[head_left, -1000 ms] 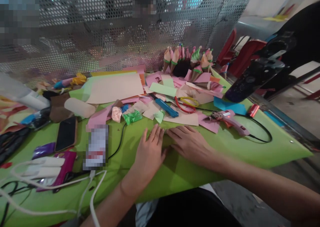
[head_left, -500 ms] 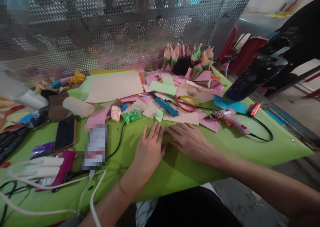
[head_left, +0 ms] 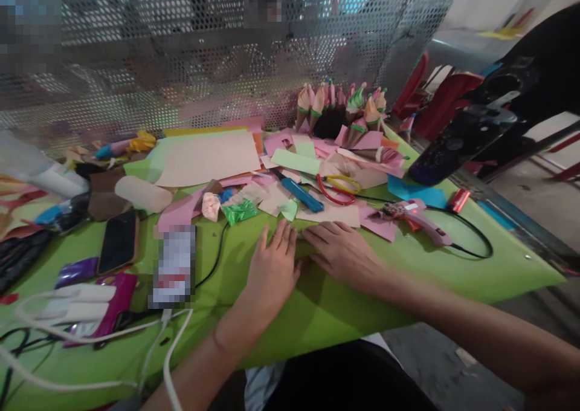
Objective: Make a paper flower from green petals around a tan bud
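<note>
Toy ice creams (head_left: 356, 101) behind the glue gun (head_left: 425, 222) look done, the big sheet (head_left: 208, 158) left of it looks unused, and the left hand (head_left: 273, 269) and right hand (head_left: 347, 255) lie flat, palms hidden.

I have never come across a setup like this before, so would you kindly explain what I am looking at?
Certainly. There is no machine here, just a person's two bare hands, seen by a camera worn on that person's head and looking forward and down.

The left hand and right hand are low at the green tabletop, backs upward, fingertips close together. Whether anything is held beneath them is hidden.

Just beyond them lie loose papers, a blue-handled tool and a green packet. To the right is a pink corded tool, perhaps a glue gun; a dark phone lies to the left. Ice-cream-cone shapes stand in a cluster farther back.
</note>
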The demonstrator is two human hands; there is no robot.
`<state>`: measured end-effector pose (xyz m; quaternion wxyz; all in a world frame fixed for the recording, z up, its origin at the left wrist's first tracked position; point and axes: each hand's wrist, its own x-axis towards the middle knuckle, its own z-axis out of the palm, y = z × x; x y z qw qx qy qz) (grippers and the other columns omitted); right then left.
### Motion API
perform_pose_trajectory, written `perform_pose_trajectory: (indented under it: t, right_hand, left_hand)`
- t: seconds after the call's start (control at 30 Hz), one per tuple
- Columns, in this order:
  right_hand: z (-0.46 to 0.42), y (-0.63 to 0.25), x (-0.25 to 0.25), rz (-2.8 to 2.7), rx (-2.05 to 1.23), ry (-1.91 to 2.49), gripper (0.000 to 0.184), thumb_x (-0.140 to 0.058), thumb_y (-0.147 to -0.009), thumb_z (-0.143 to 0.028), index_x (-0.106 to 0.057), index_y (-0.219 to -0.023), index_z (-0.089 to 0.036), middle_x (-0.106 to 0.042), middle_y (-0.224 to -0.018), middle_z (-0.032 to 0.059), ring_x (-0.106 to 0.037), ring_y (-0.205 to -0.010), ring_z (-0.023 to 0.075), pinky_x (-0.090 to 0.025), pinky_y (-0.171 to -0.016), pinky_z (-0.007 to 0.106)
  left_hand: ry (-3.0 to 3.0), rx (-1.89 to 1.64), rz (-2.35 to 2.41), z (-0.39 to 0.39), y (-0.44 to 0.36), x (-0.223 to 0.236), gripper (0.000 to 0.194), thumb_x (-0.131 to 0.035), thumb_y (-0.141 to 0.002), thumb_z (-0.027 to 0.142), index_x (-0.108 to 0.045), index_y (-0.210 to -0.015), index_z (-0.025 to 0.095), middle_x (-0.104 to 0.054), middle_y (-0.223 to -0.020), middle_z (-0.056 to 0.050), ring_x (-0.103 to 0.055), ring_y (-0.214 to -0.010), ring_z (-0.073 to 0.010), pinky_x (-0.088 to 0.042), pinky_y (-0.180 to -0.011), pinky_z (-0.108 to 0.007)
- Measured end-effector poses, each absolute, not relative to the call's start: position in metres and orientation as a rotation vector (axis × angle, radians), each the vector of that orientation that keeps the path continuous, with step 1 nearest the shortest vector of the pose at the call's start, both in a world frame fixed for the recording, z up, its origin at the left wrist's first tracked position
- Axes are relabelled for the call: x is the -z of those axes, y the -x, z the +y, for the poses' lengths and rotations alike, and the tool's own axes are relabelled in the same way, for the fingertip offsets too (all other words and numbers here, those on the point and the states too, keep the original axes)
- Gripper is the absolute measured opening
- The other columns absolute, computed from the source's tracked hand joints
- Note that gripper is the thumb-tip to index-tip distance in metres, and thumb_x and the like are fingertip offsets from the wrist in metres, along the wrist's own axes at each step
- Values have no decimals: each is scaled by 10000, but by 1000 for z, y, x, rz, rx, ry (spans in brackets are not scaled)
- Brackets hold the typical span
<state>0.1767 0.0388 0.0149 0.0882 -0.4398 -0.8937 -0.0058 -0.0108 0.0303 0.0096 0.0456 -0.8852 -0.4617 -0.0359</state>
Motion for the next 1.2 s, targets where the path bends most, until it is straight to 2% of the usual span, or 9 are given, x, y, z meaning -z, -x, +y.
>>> perform_pose_trajectory:
  t: [0.17,0.33,0.6,0.83,1.0,1.2]
  right_hand:
    - [36,-177,-14,-2665,12,1286,355,-624,-909,-266,-610,-1237,-128,-684,-1126,129,-620,-981,272,-502,-852,422]
    - [38,-177,-13,-2654,18,1323,368,-635,-899,-264,-609,-1236,-119,-684,-1132,135,-620,-998,281,-507,-848,425]
    - [36,-179,-14,-2632,-22,1279,363,-617,-898,-214,-598,-1251,-128,-673,-1173,148,-624,-1030,284,-524,-858,447]
    - [32,-179,-14,-2663,5,1246,378,-612,-907,-239,-584,-1272,-146,-679,-1182,132,-631,-1012,270,-520,-860,428]
    - [35,-179,-15,-2661,19,1286,360,-631,-891,-237,-606,-1231,-121,-675,-1168,147,-626,-1017,278,-516,-855,430]
    - [34,-179,-15,-2644,-27,1261,360,-612,-904,-235,-592,-1255,-152,-678,-1153,131,-624,-1008,269,-512,-852,430]
  left_hand:
    - [2705,114,-1400,27,13,-8,514,-424,-986,318,-460,-1439,78,-481,-1502,-142,-403,-1434,-266,-315,-1168,-508]
    - [2704,85,-1398,30,12,-8,521,-411,-991,332,-475,-1421,43,-496,-1484,-166,-398,-1436,-277,-326,-1162,-517]
    - [2695,89,-1411,27,12,-8,516,-391,-996,323,-459,-1438,65,-481,-1499,-147,-392,-1441,-267,-326,-1167,-516]
    - [2709,86,-1388,21,13,-8,550,-453,-971,326,-439,-1449,55,-470,-1506,-150,-381,-1449,-256,-329,-1174,-482]
    - [2704,53,-1410,24,11,-11,536,-439,-977,316,-454,-1434,36,-482,-1494,-160,-379,-1449,-264,-316,-1178,-494]
    - [2708,88,-1401,23,12,-9,536,-454,-971,325,-456,-1440,65,-489,-1491,-148,-390,-1444,-255,-321,-1174,-488]
